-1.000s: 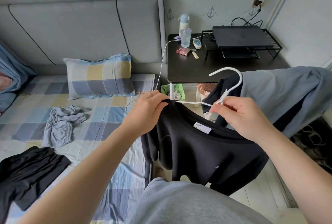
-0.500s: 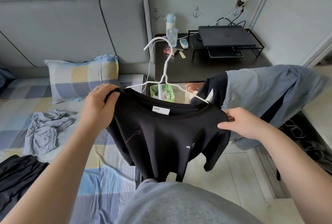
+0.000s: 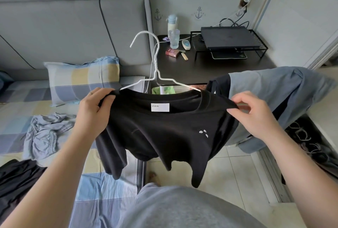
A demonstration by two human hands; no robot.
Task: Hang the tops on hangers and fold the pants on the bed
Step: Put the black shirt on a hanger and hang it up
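Head view: we see the checked bed (image 3: 102, 196) below-left, the black top (image 3: 164, 130) up over its edge on the white hanger (image 3: 155, 74), our left hand (image 3: 93, 112) and right hand (image 3: 256, 116) each pinching a shoulder.

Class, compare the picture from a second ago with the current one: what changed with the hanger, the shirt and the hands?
The white hanger swung upright, its arms now inside the black T-shirt. The right hand let go of the hanger and took the shirt's shoulder; the left hand slid outward along the other shoulder. The grey garment on the bed stayed put.
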